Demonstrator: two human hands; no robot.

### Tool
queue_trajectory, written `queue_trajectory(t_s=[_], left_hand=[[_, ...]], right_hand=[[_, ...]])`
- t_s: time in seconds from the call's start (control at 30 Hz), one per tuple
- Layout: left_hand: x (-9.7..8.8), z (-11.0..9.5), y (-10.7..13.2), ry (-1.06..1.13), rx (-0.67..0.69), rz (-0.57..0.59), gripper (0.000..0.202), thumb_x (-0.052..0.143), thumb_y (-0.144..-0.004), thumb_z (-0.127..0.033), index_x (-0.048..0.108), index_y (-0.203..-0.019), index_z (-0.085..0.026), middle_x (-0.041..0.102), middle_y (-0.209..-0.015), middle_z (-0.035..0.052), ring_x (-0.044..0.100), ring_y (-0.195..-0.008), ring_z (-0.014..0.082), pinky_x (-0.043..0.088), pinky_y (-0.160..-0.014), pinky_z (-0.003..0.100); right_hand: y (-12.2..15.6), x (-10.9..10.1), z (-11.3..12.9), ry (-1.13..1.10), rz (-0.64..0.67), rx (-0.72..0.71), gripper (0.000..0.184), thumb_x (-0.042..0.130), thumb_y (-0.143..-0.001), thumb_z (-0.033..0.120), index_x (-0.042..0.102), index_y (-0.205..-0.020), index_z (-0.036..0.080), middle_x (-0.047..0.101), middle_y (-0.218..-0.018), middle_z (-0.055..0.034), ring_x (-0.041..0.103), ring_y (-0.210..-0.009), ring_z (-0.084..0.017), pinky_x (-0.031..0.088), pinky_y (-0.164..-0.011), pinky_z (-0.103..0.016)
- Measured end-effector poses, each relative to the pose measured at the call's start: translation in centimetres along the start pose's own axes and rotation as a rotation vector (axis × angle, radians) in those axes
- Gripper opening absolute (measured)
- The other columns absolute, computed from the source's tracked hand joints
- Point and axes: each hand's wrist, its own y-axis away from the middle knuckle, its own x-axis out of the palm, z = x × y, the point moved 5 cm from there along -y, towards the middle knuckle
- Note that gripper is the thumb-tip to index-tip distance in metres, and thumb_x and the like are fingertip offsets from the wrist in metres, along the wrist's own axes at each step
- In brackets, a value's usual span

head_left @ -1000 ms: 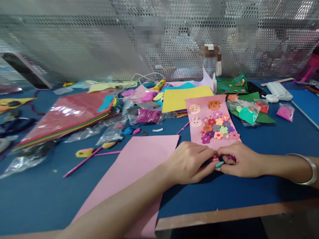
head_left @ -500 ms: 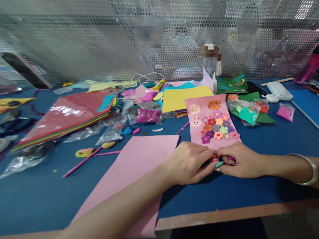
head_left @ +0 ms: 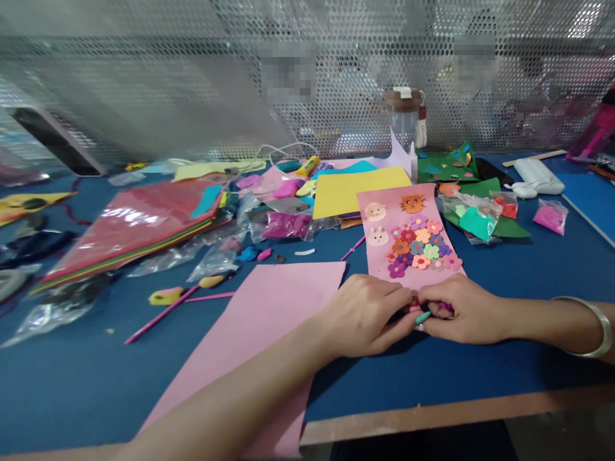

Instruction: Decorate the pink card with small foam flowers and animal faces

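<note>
My left hand [head_left: 368, 315] and my right hand [head_left: 466, 310] meet fingertip to fingertip at the near end of a pink sheet [head_left: 398, 198]. Both are closed in a pinch. A small pink foam flower [head_left: 413, 305] shows between the left fingers, and a purple piece [head_left: 446, 307] peeks out under the curled right fingers. The fingers hide most of what they grip. Many coloured foam flowers [head_left: 421, 260] cover the sheet, with an orange cat face [head_left: 413, 203] and two pale animal faces above. Under my left forearm lies a larger pink sheet [head_left: 269, 301].
Red and coloured sheets in plastic [head_left: 139, 218] lie left. Yellow paper [head_left: 358, 189], bagged clay [head_left: 288, 224] and a lidded cup [head_left: 403, 118] stand or lie behind. To the right are a green clay bag [head_left: 480, 221] and a white case [head_left: 538, 176]. A perforated metal screen [head_left: 168, 77] closes off the back.
The view shifts very slightly. Both hands stay pinched together in the same place, and the sheets have not visibly moved.
</note>
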Motion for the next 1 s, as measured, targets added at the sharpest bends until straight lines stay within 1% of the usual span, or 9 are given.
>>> queue_trajectory(t_s=[0.1,0.27,0.43,0.6,0.7,0.87,1.0], left_hand=[[-0.16,-0.18,-0.04,0.000,0.013,-0.025,0.025,0.034,-0.086,-0.025,0.048,-0.068,-0.016,0.053,-0.055,-0.0012,0.049,-0.046,0.0113,0.030,-0.043,0.023],[-0.16,-0.18,0.05,-0.055,0.004,-0.088,0.029,0.031,-0.088,-0.025,0.046,-0.065,-0.016,0.051,-0.051,-0.0018,0.048,-0.043,0.0112,0.028,-0.042,0.023],[-0.21,-0.21,0.10,-0.078,-0.015,-0.113,0.031,0.030,-0.088,-0.023,0.045,-0.062,-0.016,0.050,-0.049,-0.0018,0.045,-0.041,0.0105,0.027,-0.040,0.023],[-0.31,-0.51,0.11,-0.094,0.012,-0.134,0.031,0.029,-0.088,-0.022,0.044,-0.061,-0.017,0.048,-0.047,-0.0023,0.044,-0.039,0.0103,0.027,-0.039,0.024],[-0.28,-0.50,0.00,-0.099,0.023,-0.143,0.030,0.030,-0.087,-0.022,0.043,-0.061,-0.017,0.048,-0.046,-0.0026,0.044,-0.038,0.0101,0.026,-0.039,0.024],[-0.54,-0.25,-0.10,-0.113,0.015,-0.175,0.030,0.032,-0.086,-0.021,0.043,-0.058,-0.016,0.049,-0.045,-0.0028,0.044,-0.038,0.0087,0.026,-0.040,0.023],[-0.59,0.34,0.03,-0.110,-0.044,-0.182,0.032,0.037,-0.084,-0.024,0.046,-0.055,-0.016,0.049,-0.044,-0.0023,0.046,-0.039,0.0089,0.026,-0.041,0.023]], right_hand=[[-0.01,-0.02,-0.08,-0.024,0.003,0.006,0.024,0.052,-0.070,0.020,0.036,-0.054,0.015,0.036,-0.047,0.0061,0.032,-0.043,-0.004,0.025,-0.045,-0.017],[-0.05,0.03,-0.42,-0.066,-0.004,0.017,0.024,0.055,-0.072,0.026,0.039,-0.056,0.015,0.037,-0.049,0.0061,0.032,-0.044,-0.004,0.026,-0.045,-0.017],[-0.08,-0.04,-0.58,-0.118,-0.003,0.027,0.021,0.053,-0.074,0.026,0.044,-0.060,0.014,0.037,-0.051,0.0058,0.032,-0.046,-0.004,0.025,-0.044,-0.017],[-0.27,0.01,-0.55,-0.266,0.044,0.007,0.028,0.053,-0.075,0.025,0.043,-0.052,0.014,0.031,-0.048,0.0060,0.028,-0.046,-0.004,0.022,-0.043,-0.018],[-0.39,-0.02,-0.59,-0.308,0.050,-0.018,0.031,0.052,-0.076,0.025,0.041,-0.049,0.014,0.031,-0.048,0.0054,0.029,-0.047,-0.005,0.022,-0.044,-0.018],[-0.42,-0.03,-0.90,-0.310,0.054,0.005,0.035,0.051,-0.075,0.023,0.036,-0.046,0.014,0.031,-0.047,0.0046,0.031,-0.047,-0.005,0.024,-0.045,-0.019],[-0.35,-0.19,-0.79,-0.287,0.041,-0.006,0.035,0.050,-0.077,0.025,0.039,-0.046,0.013,0.031,-0.047,0.0039,0.030,-0.048,-0.005,0.024,-0.045,-0.020]])
